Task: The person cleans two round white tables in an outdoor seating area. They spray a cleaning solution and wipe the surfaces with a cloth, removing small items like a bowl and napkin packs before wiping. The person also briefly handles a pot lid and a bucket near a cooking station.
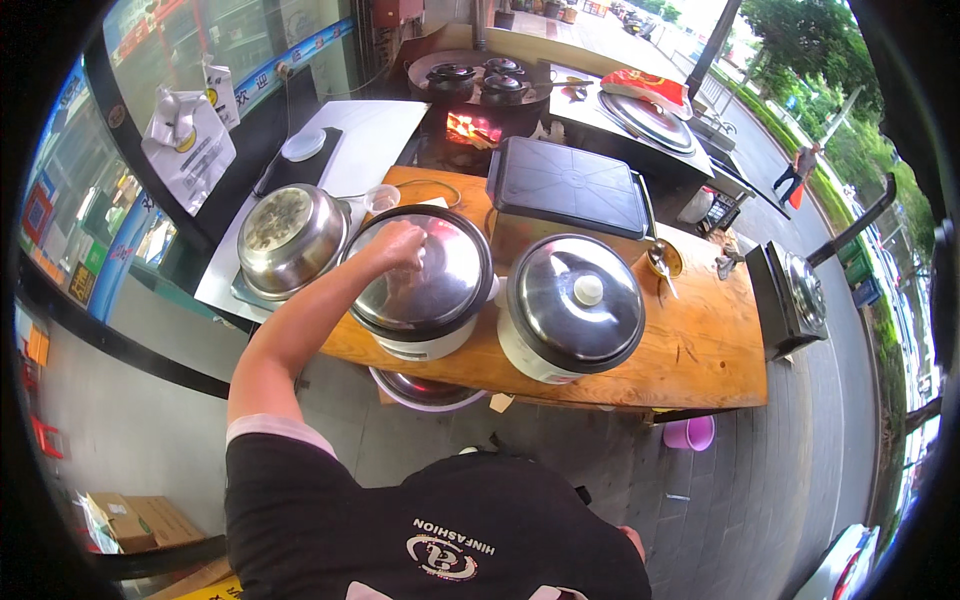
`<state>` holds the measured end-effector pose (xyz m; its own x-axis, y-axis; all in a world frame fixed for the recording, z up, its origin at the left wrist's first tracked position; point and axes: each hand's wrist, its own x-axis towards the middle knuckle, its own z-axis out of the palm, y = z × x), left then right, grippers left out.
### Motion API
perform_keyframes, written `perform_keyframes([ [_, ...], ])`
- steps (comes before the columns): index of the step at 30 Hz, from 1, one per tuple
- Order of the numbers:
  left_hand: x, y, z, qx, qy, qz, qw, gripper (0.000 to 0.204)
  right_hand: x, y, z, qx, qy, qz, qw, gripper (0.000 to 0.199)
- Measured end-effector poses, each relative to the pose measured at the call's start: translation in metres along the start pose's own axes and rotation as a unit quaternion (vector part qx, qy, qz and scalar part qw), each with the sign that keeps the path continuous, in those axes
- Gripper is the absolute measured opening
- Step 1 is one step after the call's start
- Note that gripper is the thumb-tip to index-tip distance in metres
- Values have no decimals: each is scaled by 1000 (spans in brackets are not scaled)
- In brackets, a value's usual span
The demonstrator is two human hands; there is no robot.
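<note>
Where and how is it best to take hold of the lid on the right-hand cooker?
Probably by its pale knob, from above and the near side: it rises uncovered in the middle of the domed lid, while a dark-topped box stands close behind the cooker.

On the table (715, 345), the left cooker (425, 295) and the right cooker (560, 325) stand side by side; a box (575, 187) is behind the latter.

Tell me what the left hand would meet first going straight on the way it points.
The metal lid of the left cooker: the left hand is curled over its middle, probably already touching, though depth is unclear.
</note>
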<state>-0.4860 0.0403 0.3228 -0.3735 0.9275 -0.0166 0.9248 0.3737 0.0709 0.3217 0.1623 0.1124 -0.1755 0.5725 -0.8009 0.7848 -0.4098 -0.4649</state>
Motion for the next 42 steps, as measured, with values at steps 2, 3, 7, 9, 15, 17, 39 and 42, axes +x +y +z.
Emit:
perform_keyframes([
  [2,-1,2,2,11,-3,-19,1000,28,-22,-28,7,-29,29,28,999,24],
  [3,-2,0,4,10,1,-21,1000,28,-12,-19,6,-21,23,22,999,24],
  [7,-1,2,10,15,4,-24,1000,28,32,15,3,11,3,-16,1000,24],
  [9,-3,-2,15,9,16,-27,999,31,40,23,3,4,-7,-34,999,24],
  [15,-10,3,5,14,-25,-49,998,34,46,12,6,1,-23,22,1000,26],
  [17,-12,8,2,6,-2,-38,999,27,48,24,5,53,-28,25,998,26],
  [39,-74,246,19,-518,-188,155,820,37,-2,45,36,55,9,111,992,29],
  [42,-73,276,58,-505,-265,154,807,39,-8,62,41,93,10,128,987,29],
])
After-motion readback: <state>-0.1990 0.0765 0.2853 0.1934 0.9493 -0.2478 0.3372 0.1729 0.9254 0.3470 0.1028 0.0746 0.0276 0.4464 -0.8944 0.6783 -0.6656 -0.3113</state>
